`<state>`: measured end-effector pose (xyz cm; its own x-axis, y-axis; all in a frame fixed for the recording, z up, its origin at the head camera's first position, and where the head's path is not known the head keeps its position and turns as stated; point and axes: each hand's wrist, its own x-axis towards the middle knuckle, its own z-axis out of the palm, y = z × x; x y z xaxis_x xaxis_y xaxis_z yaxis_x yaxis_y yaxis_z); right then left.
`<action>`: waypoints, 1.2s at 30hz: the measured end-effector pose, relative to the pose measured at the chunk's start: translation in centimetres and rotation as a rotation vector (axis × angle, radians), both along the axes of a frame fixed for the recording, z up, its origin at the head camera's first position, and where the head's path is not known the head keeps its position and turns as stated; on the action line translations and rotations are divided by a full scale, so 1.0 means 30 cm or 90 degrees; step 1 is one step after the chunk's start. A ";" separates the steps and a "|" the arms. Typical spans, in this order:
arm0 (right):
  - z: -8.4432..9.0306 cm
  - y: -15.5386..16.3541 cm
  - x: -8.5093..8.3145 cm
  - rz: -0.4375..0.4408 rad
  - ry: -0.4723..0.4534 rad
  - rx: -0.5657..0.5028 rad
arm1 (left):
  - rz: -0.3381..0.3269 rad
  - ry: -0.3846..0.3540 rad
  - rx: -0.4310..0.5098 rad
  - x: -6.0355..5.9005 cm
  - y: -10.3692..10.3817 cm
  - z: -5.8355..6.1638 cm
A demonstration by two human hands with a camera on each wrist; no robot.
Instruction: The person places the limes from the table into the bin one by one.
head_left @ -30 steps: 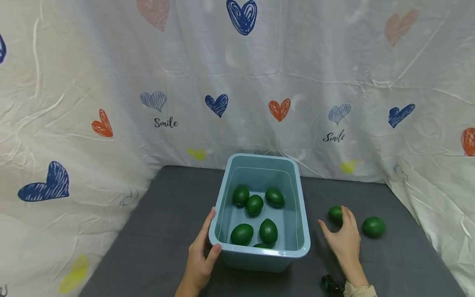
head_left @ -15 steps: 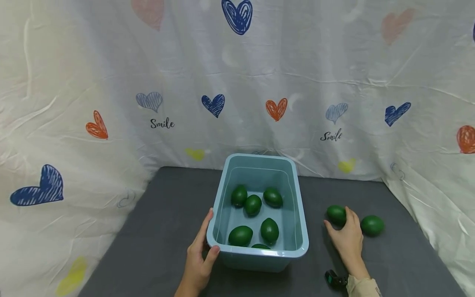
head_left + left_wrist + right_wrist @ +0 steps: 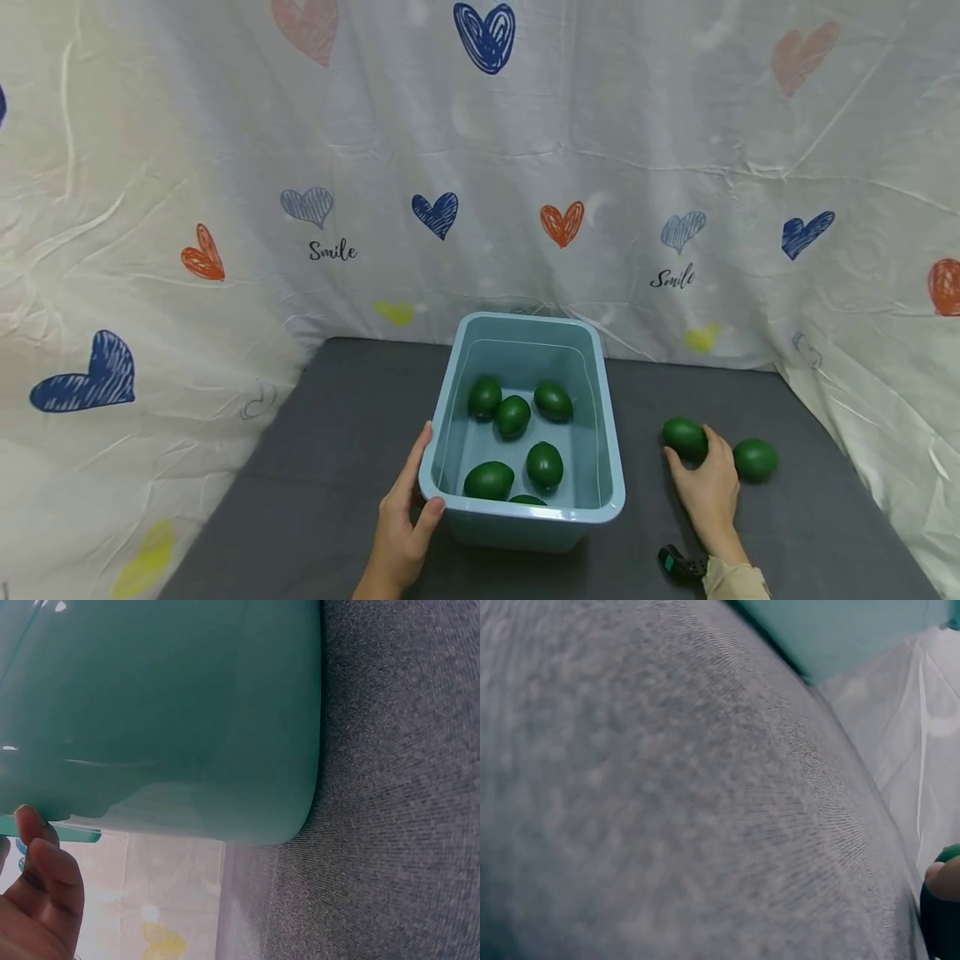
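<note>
In the head view, a light blue plastic bin (image 3: 525,525) holds several dark green limes (image 3: 490,481). My left hand (image 3: 401,525) grips the bin's near left corner, thumb at the front and fingers along the side. The left wrist view shows those fingers (image 3: 56,877) at the rim, beside the bin's smooth wall (image 3: 187,712). To the right of the bin, my right hand (image 3: 708,492) holds a lime (image 3: 684,439) between thumb and fingers, low over the table. At the right wrist view's edge, a fingertip (image 3: 945,879) meets a sliver of green.
Another lime (image 3: 755,460) lies just right of my right hand. A dark wrist device (image 3: 681,565) sits at the right wrist. Dark grey cloth (image 3: 360,417) covers the table, and a white curtain printed with hearts (image 3: 495,275) hangs behind and at both sides.
My right hand has moved slightly right and nearer to me, its thumb and fingers closing in on the lime. More of that lime shows now. My left hand has stayed on the bin.
</note>
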<state>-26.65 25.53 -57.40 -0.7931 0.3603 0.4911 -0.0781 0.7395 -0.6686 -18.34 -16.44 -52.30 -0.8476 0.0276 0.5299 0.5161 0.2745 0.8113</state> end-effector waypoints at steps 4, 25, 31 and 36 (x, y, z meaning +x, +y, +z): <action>-0.015 0.011 -0.007 -0.009 0.011 -0.013 | -0.002 0.006 0.004 0.001 0.006 0.006; -0.024 0.004 -0.005 -0.026 0.034 -0.024 | 0.008 0.004 -0.003 -0.010 0.004 0.002; -0.008 -0.019 0.016 -0.021 0.023 -0.027 | 0.006 0.001 -0.006 -0.010 0.001 0.003; 0.008 -0.038 0.038 -0.019 0.030 -0.012 | 0.009 -0.014 -0.006 -0.002 0.001 0.004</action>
<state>-25.51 24.39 -57.15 -0.7587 0.3928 0.5198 -0.0877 0.7289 -0.6790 -18.39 -16.41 -52.16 -0.8596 0.0204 0.5106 0.4940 0.2887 0.8201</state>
